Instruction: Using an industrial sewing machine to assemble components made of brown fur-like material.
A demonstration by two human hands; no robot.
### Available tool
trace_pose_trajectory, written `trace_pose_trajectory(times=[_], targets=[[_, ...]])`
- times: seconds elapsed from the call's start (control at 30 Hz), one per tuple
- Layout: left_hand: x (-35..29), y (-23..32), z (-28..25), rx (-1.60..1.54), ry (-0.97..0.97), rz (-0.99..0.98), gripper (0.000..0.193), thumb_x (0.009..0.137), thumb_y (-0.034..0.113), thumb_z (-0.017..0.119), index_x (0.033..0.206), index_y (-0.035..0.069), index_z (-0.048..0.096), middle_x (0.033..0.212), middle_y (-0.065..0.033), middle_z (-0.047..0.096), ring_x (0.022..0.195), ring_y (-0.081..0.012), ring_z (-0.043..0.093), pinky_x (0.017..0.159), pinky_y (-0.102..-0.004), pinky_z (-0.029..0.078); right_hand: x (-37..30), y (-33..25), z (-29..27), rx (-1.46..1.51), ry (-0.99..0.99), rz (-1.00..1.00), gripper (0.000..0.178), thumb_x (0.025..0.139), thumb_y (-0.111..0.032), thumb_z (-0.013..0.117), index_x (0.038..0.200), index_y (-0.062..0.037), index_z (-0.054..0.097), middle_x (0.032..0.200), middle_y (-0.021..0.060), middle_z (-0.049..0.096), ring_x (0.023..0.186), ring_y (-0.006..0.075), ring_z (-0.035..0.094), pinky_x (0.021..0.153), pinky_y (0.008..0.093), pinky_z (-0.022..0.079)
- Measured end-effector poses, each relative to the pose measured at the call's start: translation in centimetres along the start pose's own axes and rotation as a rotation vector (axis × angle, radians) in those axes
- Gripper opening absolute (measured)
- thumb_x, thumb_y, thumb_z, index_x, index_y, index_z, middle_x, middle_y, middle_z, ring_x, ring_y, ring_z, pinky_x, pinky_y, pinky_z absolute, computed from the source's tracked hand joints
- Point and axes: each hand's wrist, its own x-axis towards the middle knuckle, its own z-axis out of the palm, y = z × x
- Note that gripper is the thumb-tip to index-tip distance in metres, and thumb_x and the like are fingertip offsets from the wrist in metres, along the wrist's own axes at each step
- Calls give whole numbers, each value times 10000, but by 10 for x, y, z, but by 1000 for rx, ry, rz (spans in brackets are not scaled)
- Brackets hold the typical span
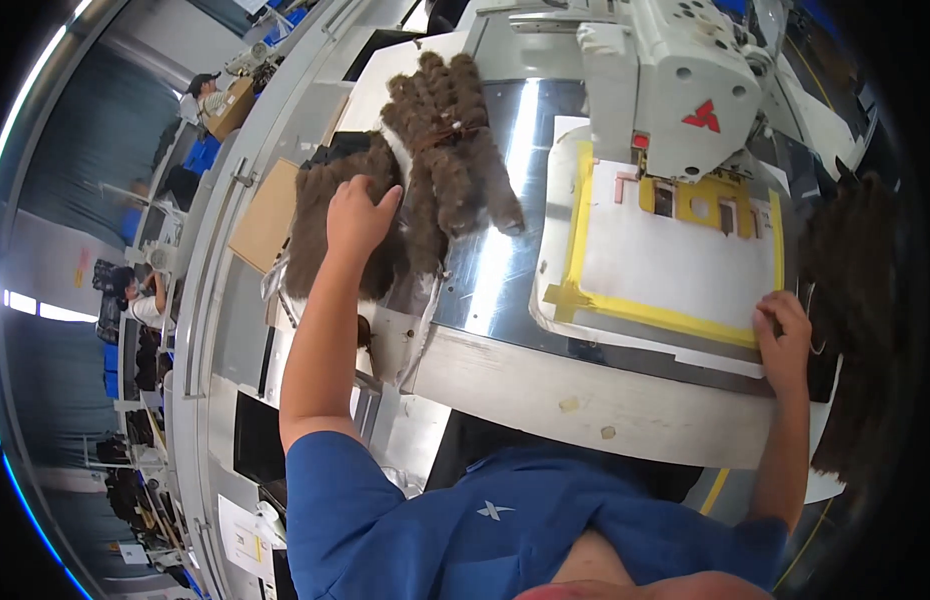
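Observation:
At the left of the worktable, my left hand [360, 215] lies over a stack of brown furry pieces [320, 240], its thumb and fingers apart. More furry brown strips [450, 150], gathered in a bundle with a tie around the middle, lie just beyond it. On the right, the bent fingers of my right hand [783, 335] are at the front right corner of a flat white template [675, 265] edged with yellow tape. The template lies under the head of a white industrial sewing machine [695, 90]. Yellow and pink cut-out shapes show near the needle area.
A shiny metal plate [485, 270] spans the table between furs and template. Dark brown fur [850, 270] hangs at the right edge. A cardboard piece [265, 215] stands beside the left stack. Two other people [145, 300] work farther off to the left.

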Motion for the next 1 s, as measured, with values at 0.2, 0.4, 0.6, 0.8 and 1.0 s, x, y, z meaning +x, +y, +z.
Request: trace_pose_trajectory(times=[0.2,0.4,0.6,0.8,1.0], targets=[[67,-11,37,165,-105,-68,717,803,430,809,1384,93,556,1313,-229,604,1176,-430,636,1004,-478,525,-3,1,4,-2,39,31,114,883,-20,692,963,51,652,1001,155,618,932,299,636,870,358,512],[95,-41,34,145,-239,-47,476,787,402,798,1128,84,702,1023,-204,752,1058,-390,707,918,-473,551,-3,0,3,-7,47,41,106,863,2,697,951,43,654,1002,151,617,940,305,635,861,366,513],[96,-115,35,-89,-246,-218,340,838,377,811,861,53,713,773,-157,718,746,-300,709,749,-439,561,-1,2,2,21,17,87,115,846,10,704,947,41,658,1000,150,612,946,305,631,853,365,507],[79,-110,47,-371,-125,-189,249,846,250,810,914,25,727,712,-86,661,681,-213,676,639,-376,557,0,-3,2,21,15,133,116,845,6,708,947,42,664,1021,147,614,975,300,627,885,366,499],[95,-95,33,-236,-354,-297,293,853,129,744,1119,6,740,807,-123,727,667,-209,700,610,-373,567,-1,-4,2,6,12,143,121,846,4,704,954,41,666,1023,150,612,985,301,629,898,369,499]])
